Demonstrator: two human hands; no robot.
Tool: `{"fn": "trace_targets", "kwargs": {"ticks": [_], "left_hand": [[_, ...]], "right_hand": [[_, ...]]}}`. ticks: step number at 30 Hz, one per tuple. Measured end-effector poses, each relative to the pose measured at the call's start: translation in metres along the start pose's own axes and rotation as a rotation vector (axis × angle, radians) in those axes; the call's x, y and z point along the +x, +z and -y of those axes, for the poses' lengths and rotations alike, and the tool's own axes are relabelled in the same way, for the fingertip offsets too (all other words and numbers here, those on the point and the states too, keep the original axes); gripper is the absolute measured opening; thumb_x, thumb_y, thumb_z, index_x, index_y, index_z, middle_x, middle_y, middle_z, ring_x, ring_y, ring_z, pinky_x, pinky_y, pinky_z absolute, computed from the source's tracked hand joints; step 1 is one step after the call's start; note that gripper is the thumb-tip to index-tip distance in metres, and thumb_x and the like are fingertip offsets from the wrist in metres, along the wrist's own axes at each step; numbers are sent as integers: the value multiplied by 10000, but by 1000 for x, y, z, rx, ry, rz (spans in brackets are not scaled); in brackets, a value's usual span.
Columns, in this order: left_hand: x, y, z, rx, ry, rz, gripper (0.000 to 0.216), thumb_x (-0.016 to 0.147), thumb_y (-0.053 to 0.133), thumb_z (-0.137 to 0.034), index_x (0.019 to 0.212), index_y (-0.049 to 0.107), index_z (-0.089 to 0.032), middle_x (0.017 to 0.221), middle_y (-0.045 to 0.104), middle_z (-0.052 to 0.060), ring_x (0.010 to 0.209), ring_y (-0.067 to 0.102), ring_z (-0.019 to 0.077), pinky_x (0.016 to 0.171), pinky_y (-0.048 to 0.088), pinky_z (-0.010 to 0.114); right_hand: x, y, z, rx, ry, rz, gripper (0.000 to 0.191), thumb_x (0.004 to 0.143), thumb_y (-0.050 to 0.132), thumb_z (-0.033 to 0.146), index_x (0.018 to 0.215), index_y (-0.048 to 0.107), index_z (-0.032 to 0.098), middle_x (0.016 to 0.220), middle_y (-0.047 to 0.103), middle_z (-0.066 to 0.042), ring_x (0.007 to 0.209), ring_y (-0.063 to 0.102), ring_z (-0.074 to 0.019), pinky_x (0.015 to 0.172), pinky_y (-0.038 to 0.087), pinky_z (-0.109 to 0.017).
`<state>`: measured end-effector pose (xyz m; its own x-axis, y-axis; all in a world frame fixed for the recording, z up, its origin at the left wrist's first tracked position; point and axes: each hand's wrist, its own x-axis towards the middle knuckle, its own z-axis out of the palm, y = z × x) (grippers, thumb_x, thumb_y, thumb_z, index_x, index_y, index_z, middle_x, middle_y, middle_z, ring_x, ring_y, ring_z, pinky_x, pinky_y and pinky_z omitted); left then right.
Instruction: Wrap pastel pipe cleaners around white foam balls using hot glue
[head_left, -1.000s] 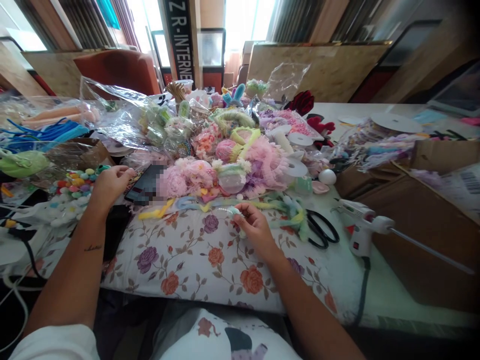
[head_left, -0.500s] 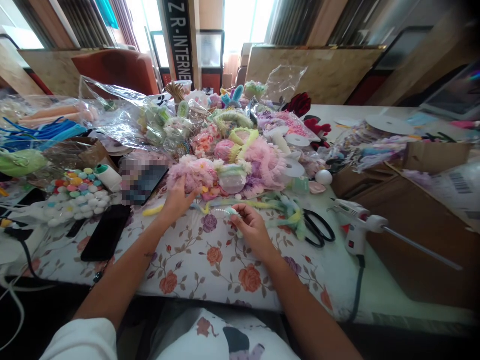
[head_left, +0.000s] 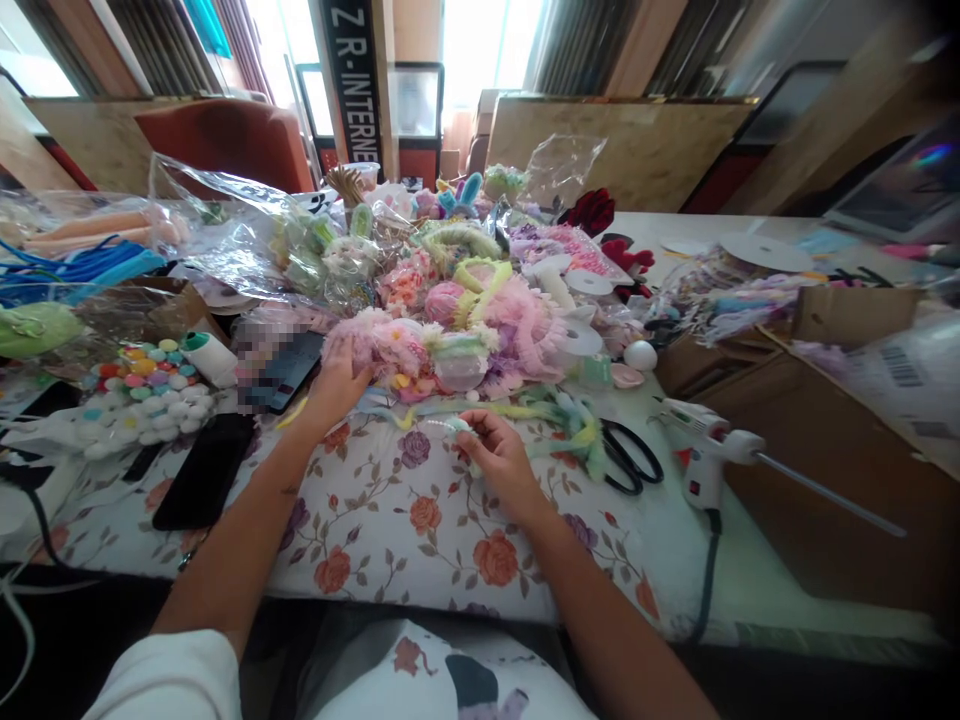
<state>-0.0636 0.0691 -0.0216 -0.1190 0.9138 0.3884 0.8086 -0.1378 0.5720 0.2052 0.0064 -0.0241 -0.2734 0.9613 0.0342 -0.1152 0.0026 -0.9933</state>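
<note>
My left hand (head_left: 335,382) reaches into a heap of pink frilly pom-pom flowers (head_left: 390,345), fingers curled on a pink one at the heap's left end. My right hand (head_left: 501,462) rests on the floral cushion (head_left: 420,520) and pinches a small pale, fuzzy piece (head_left: 454,427) between thumb and fingers. Yellow and green fuzzy chenille stems (head_left: 555,412) lie just beyond my right hand, along the front of the heap.
Black scissors (head_left: 631,458) and a white glue gun (head_left: 709,448) lie to the right. A tray of coloured pom-poms (head_left: 142,385), a dark phone (head_left: 204,470) and another phone (head_left: 281,365) are at left. Cardboard boxes (head_left: 832,420) fill the right side; plastic bags sit behind.
My left hand left the phone at the left, swung right and closed on the pink flower heap. My right hand stayed in place with its fuzzy piece.
</note>
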Motion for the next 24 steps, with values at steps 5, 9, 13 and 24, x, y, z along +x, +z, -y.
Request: {"fn": "trace_targets", "kwargs": {"ticks": [5, 9, 13, 24], "left_hand": [[-39, -22, -46, 58, 78, -190, 403, 899, 484, -337, 1219, 596, -120, 1346, 569, 172, 1320, 457, 332, 1131, 310, 525], [-56, -24, -89, -367, 128, 173, 388, 885, 560, -420, 1202, 624, -205, 1230, 661, 100, 1111, 636, 251, 973, 508, 383], [-58, -6, -101, -445, 333, 558, 672, 703, 779, -405, 1316, 561, -236, 1358, 585, 102, 1253, 541, 299, 1017, 478, 379], [-74, 31, -85, -433, 283, 290, 319, 830, 655, -322, 1125, 681, -201, 1109, 733, 90, 991, 697, 236, 837, 574, 323]], "right_hand": [[0, 1, 0, -24, -1, 21, 328, 768, 701, 461, 921, 606, 188, 783, 595, -14, 658, 534, -127, 595, 462, -248], [-2, 1, -1, -83, -74, 32, 276, 795, 678, 428, 912, 621, 185, 808, 598, -28, 701, 542, -144, 599, 455, -249], [-3, 1, -3, -130, -195, 33, 180, 814, 659, 350, 900, 626, 195, 836, 626, -32, 785, 581, -171, 696, 476, -276], [-4, 2, 1, -193, -161, -47, 151, 779, 673, 322, 845, 665, 186, 777, 661, -44, 699, 598, -178, 621, 493, -275]]}}
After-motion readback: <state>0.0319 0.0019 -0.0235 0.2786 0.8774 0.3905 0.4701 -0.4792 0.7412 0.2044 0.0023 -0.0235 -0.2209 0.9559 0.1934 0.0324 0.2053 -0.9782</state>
